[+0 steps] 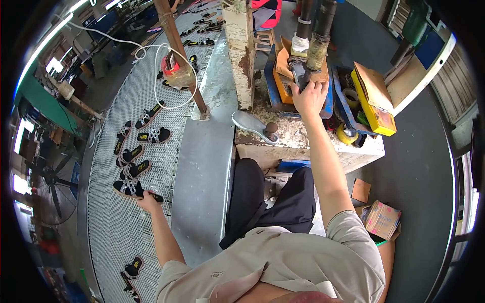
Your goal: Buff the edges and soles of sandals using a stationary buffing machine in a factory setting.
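Note:
My left hand (148,203) reaches out over the mesh conveyor belt (116,227) and grips the near end of a black sandal (132,188) with a white patterned strap. My right hand (309,97) is stretched forward, closed on a dark tool (302,76) under the upright press column (317,40). Several more black sandals (132,169) lie in a line on the belt beyond my left hand.
A metal shoe last (252,124) with a round knob lies on the worn bench (283,139). A yellow box (376,103), tape rolls (346,135) and blue trays sit at right. A rusty post (182,55), white cable and cardboard boxes (381,219) stand nearby.

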The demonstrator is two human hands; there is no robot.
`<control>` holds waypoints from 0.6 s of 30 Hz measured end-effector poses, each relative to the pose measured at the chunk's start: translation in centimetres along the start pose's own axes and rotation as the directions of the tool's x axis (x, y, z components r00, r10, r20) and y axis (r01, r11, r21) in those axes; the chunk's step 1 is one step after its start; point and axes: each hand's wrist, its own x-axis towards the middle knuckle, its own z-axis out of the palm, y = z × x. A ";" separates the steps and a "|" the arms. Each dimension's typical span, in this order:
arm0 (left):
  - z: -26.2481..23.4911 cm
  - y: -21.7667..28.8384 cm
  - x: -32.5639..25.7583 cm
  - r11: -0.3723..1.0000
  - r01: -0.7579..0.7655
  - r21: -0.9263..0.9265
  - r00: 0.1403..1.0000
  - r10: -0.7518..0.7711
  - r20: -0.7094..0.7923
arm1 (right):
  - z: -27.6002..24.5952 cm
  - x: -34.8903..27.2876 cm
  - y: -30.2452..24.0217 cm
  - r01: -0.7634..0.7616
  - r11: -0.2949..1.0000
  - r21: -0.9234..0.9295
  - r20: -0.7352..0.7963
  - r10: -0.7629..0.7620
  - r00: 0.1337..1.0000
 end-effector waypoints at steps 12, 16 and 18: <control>0.1 -2.8 -22.5 0.800 0.586 -0.128 0.707 -0.428 0.563 | -4.0 -7.1 0.7 -0.059 0.990 -0.129 -0.073 0.050 0.996; 2.1 -3.8 -29.9 0.660 0.704 -0.262 0.580 -0.321 0.749 | -6.5 -9.5 1.7 -0.034 0.994 0.106 -0.010 0.036 0.999; 2.6 -2.6 -33.2 0.639 0.704 -0.310 0.584 -0.273 0.764 | -7.3 -13.4 2.5 -0.111 0.968 0.226 0.125 0.084 0.989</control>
